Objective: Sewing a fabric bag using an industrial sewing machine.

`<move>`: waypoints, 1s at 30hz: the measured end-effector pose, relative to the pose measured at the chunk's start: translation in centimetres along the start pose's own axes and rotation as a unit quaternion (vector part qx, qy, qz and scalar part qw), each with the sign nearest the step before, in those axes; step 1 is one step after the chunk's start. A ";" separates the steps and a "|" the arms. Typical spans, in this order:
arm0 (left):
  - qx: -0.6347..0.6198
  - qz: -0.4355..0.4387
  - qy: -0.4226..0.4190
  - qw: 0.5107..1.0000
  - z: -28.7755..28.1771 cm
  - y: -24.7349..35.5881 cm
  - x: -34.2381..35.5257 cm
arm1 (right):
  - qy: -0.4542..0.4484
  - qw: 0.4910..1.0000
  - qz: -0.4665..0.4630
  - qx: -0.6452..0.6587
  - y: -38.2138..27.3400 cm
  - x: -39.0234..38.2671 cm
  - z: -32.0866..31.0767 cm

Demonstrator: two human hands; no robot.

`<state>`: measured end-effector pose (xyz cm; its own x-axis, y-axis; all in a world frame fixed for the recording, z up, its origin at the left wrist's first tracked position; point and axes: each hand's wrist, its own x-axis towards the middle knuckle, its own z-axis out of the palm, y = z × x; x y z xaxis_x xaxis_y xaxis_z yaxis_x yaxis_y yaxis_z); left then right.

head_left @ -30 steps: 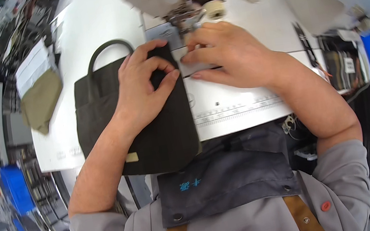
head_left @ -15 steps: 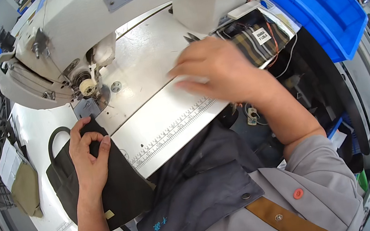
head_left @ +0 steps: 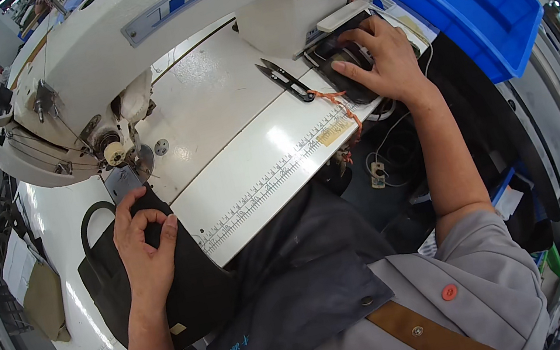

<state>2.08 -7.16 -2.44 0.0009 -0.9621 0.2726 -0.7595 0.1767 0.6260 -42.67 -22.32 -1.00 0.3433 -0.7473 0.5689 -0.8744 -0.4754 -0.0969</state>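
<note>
My left hand (head_left: 144, 247) lies on a dark fabric bag (head_left: 201, 301) with a looped handle (head_left: 85, 226), beside the needle area of the white sewing machine (head_left: 193, 21). Its fingers are curled, with thumb and fingertips close together at the bag's upper edge. My right hand (head_left: 383, 59) is over a dark, flat item (head_left: 329, 61) at the right end of the machine bed. Thumb and fingers there are apart and bent over it; the hand hides part of it. Black thread snips (head_left: 288, 81) with orange thread tied on lie left of that hand.
A printed ruler scale (head_left: 273, 180) runs along the table's front edge. At the upper right stands a blue plastic bin (head_left: 482, 4). An olive fabric piece (head_left: 44, 303) hangs at the left table edge. White cables (head_left: 394, 143) dangle below the right side.
My right hand has moved right and away from me, uncovering the snips. Where plaid fabric with a white label lay, a dark surface now shows. My left hand stays on the bag.
</note>
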 end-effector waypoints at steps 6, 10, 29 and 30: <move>-0.003 -0.001 0.000 1.000 0.3 0.1 0.0 | 0.101 0.992 0.047 -0.054 -1.4 0.2 -0.5; 0.004 0.007 0.022 1.000 0.1 0.3 -0.2 | 0.072 0.996 -0.023 0.050 -4.8 0.4 -0.5; 0.030 0.100 0.041 0.994 -0.3 -1.0 1.0 | -0.133 0.853 -0.398 0.309 -22.7 6.0 8.4; 0.035 0.065 0.038 0.997 -0.5 -1.0 1.1 | -0.114 0.846 -0.384 0.352 -22.7 5.9 9.5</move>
<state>3.14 -8.30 -2.40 -0.0534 -0.9134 0.4036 -0.7994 0.2813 0.5308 -17.52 -20.35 -3.22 0.8452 -0.1243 0.5198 0.0302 -0.9599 -0.2787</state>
